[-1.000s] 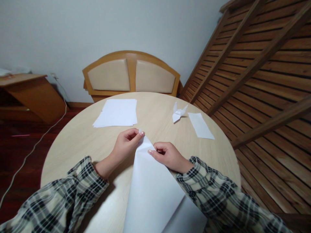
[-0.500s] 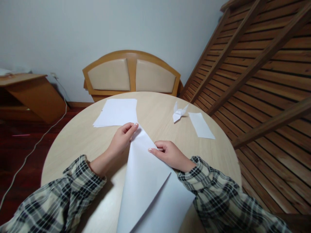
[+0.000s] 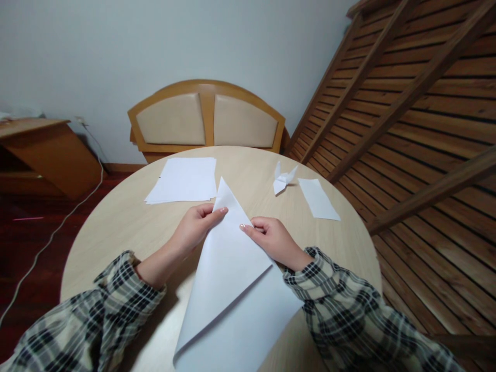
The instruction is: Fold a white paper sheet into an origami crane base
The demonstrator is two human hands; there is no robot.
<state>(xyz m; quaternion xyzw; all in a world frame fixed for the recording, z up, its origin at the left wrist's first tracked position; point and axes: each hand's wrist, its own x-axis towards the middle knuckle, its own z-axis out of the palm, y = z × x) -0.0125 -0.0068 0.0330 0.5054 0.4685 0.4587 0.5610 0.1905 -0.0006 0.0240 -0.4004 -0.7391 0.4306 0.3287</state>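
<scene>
From where I'm standing, a large white sheet (image 3: 232, 271) is lying over the middle of the round table (image 3: 116, 222) and running toward its near side, its folded point aiming at the far edge. The flap (image 3: 234, 243) is lining up along the right-hand slope, and to my mind doing this well means keeping those edges flush right up to the tip before any pressing. The fold on the left is curving loosely toward the bottom, so I'd judge a crease best run from the tip downward, smoothing as it goes.

The left hand (image 3: 198, 223) is pinching the left slope below the tip, thumb lying on top, fingers tucking underneath. The right hand (image 3: 273, 238) is gripping the opposite slope, slightly nearer the person, its thumb pointing inward. Both forearms are angling in from the near side, leaving the paper stack (image 3: 182, 181) untouched toward the far left edge.
</scene>
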